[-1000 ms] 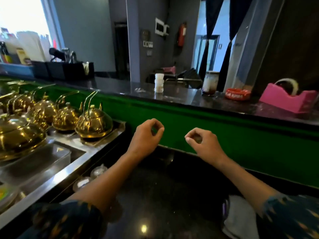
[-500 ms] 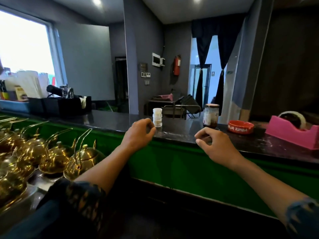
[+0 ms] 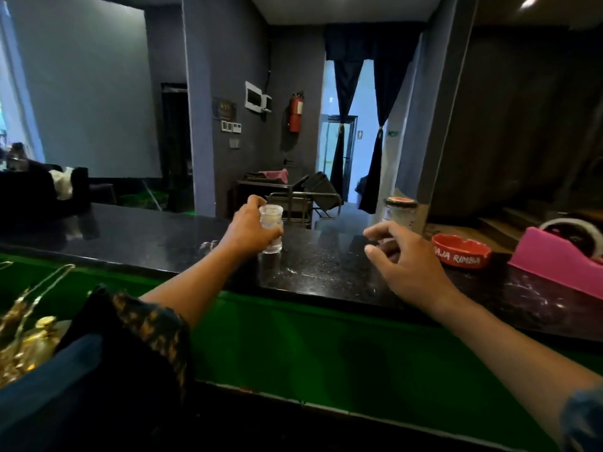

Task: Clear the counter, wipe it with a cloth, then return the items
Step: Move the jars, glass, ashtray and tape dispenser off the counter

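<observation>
Black speckled stone forms the counter (image 3: 163, 236), with a green panel below its front edge. On it stands a small clear container (image 3: 270, 228), and the left hand (image 3: 249, 230) has its fingers curled round it. The right hand (image 3: 408, 259) hovers above the counter, fingers loosely bent, holding nothing, near a red-lidded jar (image 3: 399, 212). Further right sit 1 red ashtray (image 3: 461, 251) and a pink tape dispenser (image 3: 558, 252).

red ashtray (image 3: 461, 252) reads "raja rimba" in white letters.
</observation>
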